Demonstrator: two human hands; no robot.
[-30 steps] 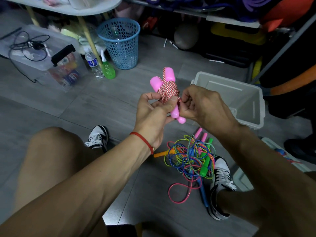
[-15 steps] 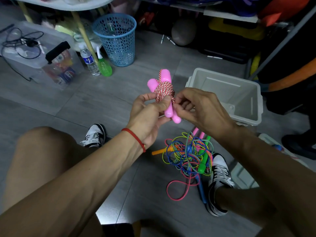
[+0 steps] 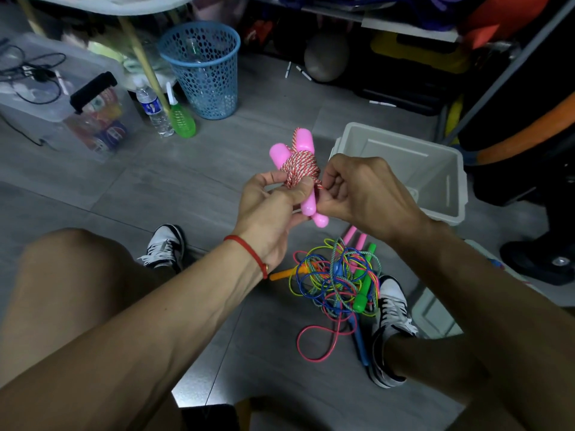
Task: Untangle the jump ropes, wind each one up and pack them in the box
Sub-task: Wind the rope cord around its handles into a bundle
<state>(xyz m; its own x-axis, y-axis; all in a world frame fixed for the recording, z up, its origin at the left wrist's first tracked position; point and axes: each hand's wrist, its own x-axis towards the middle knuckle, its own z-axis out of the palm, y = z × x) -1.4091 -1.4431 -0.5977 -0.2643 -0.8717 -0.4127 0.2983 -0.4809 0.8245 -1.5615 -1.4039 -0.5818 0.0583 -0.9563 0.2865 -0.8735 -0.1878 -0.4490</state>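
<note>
A jump rope with two pink handles (image 3: 303,144) has its red-and-white cord (image 3: 300,169) wound tightly round the handles. My left hand (image 3: 270,206) grips this bundle from below, thumb pressed on the cord. My right hand (image 3: 364,191) pinches the loose cord end at the bundle's right side. On the floor below lies a tangled pile of coloured ropes (image 3: 336,281) with green, orange, blue and pink handles. A white plastic box (image 3: 441,169) stands open just right of my hands, with nothing visible inside it.
A blue mesh bin (image 3: 202,70), a water bottle (image 3: 154,108) and a green spray bottle (image 3: 182,119) stand beyond. A clear storage tub (image 3: 62,98) sits far left. My shoes (image 3: 389,321) flank the pile. Shelving and clutter line the back and right.
The bundle and both hands stay in about the same place. My right hand's fingers have curled tighter at the cord end beside the wound cord.
</note>
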